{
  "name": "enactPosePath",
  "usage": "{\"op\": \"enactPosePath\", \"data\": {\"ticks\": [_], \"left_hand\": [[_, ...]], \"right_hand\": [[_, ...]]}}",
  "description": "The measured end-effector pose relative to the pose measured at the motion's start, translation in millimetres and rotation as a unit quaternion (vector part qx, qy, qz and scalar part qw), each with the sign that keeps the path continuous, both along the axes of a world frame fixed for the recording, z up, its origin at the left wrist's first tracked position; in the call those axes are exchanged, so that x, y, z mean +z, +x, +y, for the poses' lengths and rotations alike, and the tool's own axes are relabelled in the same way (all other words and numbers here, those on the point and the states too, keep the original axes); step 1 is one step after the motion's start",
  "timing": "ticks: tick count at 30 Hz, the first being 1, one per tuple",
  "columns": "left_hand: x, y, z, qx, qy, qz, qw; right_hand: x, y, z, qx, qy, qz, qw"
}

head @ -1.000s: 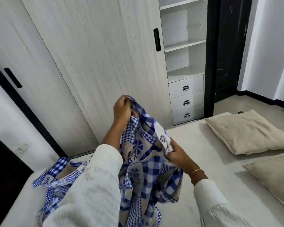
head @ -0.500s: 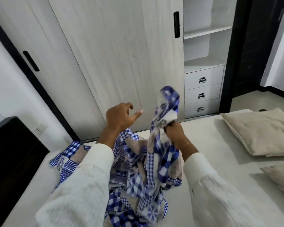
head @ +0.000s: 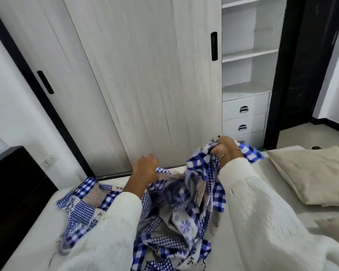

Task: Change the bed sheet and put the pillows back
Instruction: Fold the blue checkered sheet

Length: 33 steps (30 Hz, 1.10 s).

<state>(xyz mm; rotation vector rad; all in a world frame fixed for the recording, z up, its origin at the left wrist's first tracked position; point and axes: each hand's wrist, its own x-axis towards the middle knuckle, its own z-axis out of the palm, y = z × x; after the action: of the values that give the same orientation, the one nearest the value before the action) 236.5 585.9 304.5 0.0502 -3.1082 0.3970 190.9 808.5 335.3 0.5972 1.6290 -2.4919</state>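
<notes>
A pale wood-grain wardrobe (head: 149, 79) fills the far wall, its top cut off by the frame, with two sliding doors bearing black recessed handles; to its right an open white shelf unit (head: 249, 53) stands above drawers (head: 245, 109), of which two with metal pulls are plain and a third is mostly hidden behind the raised cloth and hand. Below lies the bed (head: 233, 222), its bare off-white mattress running out of the frame at the bottom and right, with a dark headboard or cabinet (head: 14, 192) at its left edge, too dark to make out in detail. The bed sheet (head: 172, 210), a blue-and-white checked patchwork with flower squares, is bunched in a heap on the middle of the mattress, one part spread flat toward the left, its lower part hidden under the white sleeves (head: 262, 222). A beige pillow (head: 311, 177) lies on the mattress to the right, apart from the sheet; a second beige shape (head: 335, 225) at the right edge is blurred and cut off, probably another pillow. The right hand (head: 226, 148) is lifted above the bed, fingers curled tight round a gathered corner of the sheet. The left hand (head: 146, 170) sits lower, at the sheet's upper edge; its fingers are bent, but whether they pinch the cloth or merely rest on it I cannot tell.
</notes>
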Motion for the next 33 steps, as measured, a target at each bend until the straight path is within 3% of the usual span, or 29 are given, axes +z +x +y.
{"op": "enactPosePath", "data": {"ticks": [2,4,7,10,12,14,19,21,23,26,27,33], "left_hand": [[0.0,-4.1,6.4,0.028,0.016,-0.003,0.999],[2.4,-8.9,10.7,0.074,0.151,0.039,0.985],[10.5,-13.5,24.8,0.104,0.431,0.143,0.885],[15.4,0.8,56.3,-0.019,0.562,0.054,0.825],[13.6,14.8,77.3,-0.097,0.563,0.002,0.821],[5.7,18.3,86.7,-0.132,0.518,0.031,0.844],[-8.2,25.9,79.2,-0.122,0.41,0.092,0.899],[-12.9,31.1,76.3,-0.121,0.398,0.072,0.906],[-14.3,36.1,76.7,-0.106,0.459,0.018,0.882],[-14.0,42.7,73.9,-0.056,0.606,-0.015,0.793],[-15.1,44.6,71.7,-0.061,0.621,-0.013,0.781],[-14.7,57.2,55.1,-0.102,0.574,-0.083,0.808]], "right_hand": [[-10.0,-5.1,6.6,0.01,-0.033,-0.017,0.999],[-14.8,-7.5,14.2,0.041,-0.095,-0.042,0.994],[-20.4,-6.0,18.1,0.068,-0.278,-0.071,0.956],[-16.5,3.7,10.3,0.097,-0.334,-0.037,0.937],[-12.5,10.2,3.2,0.121,-0.325,-0.018,0.938],[-8.6,19.1,-1.9,0.141,-0.322,-0.009,0.936],[-19.2,21.4,-6.2,0.119,-0.287,0.03,0.95],[-21.5,20.4,-7.6,0.111,-0.29,0.039,0.95],[-22.3,21.2,-10.3,0.096,-0.305,0.055,0.946],[-17.4,26.4,-14.3,0.048,-0.328,0.076,0.94],[-16.2,27.5,-14.5,0.028,-0.333,0.082,0.939],[-7.4,30.7,-5.8,-0.026,-0.339,0.121,0.933]]}}
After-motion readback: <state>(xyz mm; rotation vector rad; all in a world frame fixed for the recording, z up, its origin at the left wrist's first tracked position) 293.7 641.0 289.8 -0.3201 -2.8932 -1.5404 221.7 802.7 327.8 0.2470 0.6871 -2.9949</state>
